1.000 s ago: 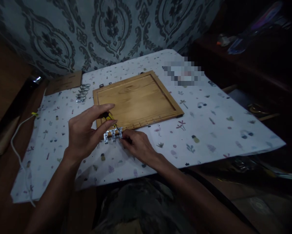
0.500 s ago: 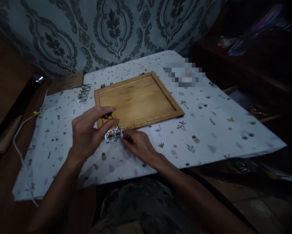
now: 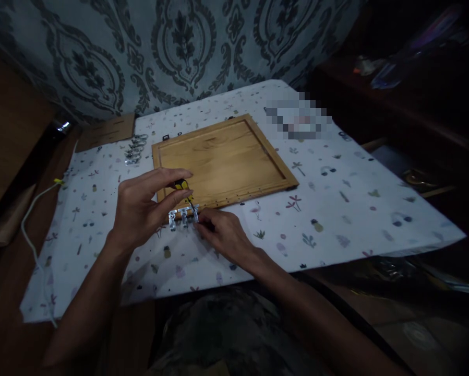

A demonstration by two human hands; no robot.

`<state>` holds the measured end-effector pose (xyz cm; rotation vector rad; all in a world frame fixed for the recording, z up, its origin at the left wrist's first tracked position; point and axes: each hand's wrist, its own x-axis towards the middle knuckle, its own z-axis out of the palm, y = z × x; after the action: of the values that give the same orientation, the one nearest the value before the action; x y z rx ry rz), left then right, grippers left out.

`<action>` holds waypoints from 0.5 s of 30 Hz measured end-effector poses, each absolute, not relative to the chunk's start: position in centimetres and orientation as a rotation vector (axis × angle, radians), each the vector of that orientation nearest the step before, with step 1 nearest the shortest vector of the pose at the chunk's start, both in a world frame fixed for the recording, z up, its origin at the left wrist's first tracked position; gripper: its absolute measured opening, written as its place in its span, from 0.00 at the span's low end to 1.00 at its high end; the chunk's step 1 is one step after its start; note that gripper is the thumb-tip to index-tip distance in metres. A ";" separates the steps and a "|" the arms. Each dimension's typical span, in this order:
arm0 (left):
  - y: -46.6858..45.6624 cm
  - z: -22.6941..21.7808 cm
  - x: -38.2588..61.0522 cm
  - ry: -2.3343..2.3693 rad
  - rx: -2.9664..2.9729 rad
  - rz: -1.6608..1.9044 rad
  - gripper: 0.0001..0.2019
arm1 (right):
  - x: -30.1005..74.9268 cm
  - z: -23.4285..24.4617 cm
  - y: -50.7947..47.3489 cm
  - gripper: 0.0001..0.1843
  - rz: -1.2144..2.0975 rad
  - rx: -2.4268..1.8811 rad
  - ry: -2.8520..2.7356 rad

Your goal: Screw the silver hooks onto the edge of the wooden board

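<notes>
Between thumb and fingers, my left hand grips a small yellow and black screwdriver. Its shaft slants down to a row of metal clips along the near edge of a framed wooden panel. The tip meets the rightmost clip. My right hand is closed at that same clip, thumb and fingers pinched against it. Whether a screw sits under the tip is too small to see. Several small dark holes run along the panel's near edge, right of the clips.
More metal clips lie in a row left of the panel, by a brown cardboard piece. A patterned white cloth covers the table. Small black hardware lies at the panel's far edge. A white cable hangs at left.
My left hand and the screwdriver have shifted slightly right, and the screwdriver stands a little steeper. My right hand stays at the same clip.
</notes>
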<state>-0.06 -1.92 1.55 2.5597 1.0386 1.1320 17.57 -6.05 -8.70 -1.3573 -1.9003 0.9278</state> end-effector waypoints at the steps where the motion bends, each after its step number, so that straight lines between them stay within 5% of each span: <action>1: -1.9 1.5 -0.1 1.039 2.560 1.127 0.09 | 17.6 -8.7 -6.0 0.04 0.928 -1.358 -1.903; 15: -3.0 0.7 0.0 1.097 2.596 1.223 0.11 | 17.6 -8.8 -6.0 0.03 0.927 -1.343 -1.887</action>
<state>0.04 -3.00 0.67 2.5958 1.0971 1.2230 17.58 -5.99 -8.75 -1.3427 -1.8867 0.9273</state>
